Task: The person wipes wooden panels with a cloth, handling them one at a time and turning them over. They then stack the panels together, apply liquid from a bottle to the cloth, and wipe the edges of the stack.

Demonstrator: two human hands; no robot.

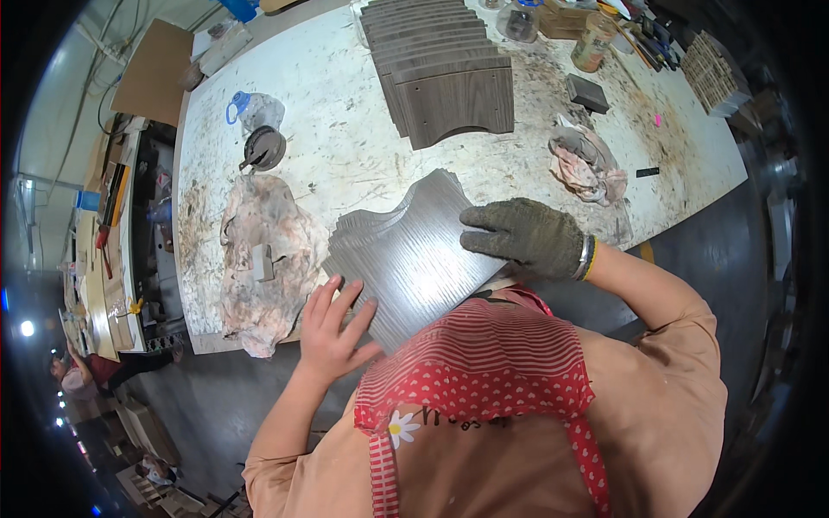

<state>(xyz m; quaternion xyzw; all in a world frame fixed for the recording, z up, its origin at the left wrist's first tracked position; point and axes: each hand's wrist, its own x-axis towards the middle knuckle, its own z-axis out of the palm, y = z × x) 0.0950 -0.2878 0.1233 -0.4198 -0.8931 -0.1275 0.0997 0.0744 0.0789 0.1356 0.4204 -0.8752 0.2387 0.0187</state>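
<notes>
A stack of grey wood-grain panels (pixel 414 259) with curved cut-outs lies askew at the table's front edge, close against my apron. My bare left hand (pixel 335 328) touches the stack's lower left edge with its fingers spread. On the right, my right hand (pixel 531 237) in a dark, dirty work glove rests on the top panel's edge, fingers stretched across the surface. Its thumb side is partly hidden. Beyond the stack stands a long row of similar dark wood-grain panels (pixel 458 95), overlapping one another.
On the stained white table (pixel 345 138), a smudged cloth (pixel 268 216) bears a small grey block (pixel 262 262). Nearby are a dark round dish (pixel 264 148) and a clear jug (pixel 259 112). To the right lie a crumpled rag (pixel 587 164), a dark block (pixel 587 92) and a jar (pixel 593 43).
</notes>
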